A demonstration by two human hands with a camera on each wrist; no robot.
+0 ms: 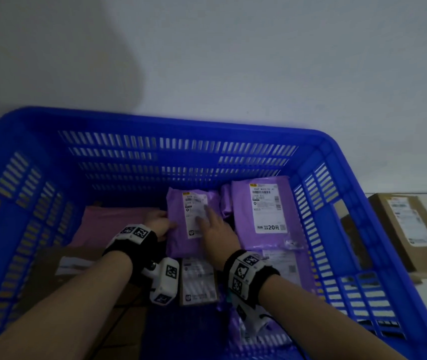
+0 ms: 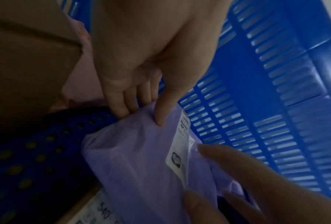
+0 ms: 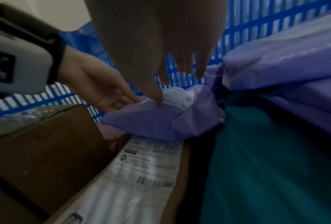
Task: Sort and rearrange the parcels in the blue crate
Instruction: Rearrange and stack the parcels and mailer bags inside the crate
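A small purple mailer (image 1: 178, 229) with a white label lies in the middle of the blue crate (image 1: 155, 120). My left hand (image 1: 158, 224) pinches the mailer's left edge; in the left wrist view the thumb sits on top and the fingers go under the mailer (image 2: 141, 166). My right hand (image 1: 212, 229) lies flat on the label with straight fingers. In the right wrist view the right hand (image 3: 168, 81) hovers over the mailer (image 3: 160, 124), its thumb tip touching it. A larger purple mailer (image 1: 267, 216) with a label lies to the right against the crate wall.
A pink mailer (image 1: 111, 224) lies at the left and a brown box (image 1: 59, 271) near me on the left. A flat labelled cardboard parcel (image 1: 198, 281) sits under my wrists, beside a teal bag (image 3: 266, 166). Outside the crate, a cardboard box (image 1: 409, 229) stands to the right.
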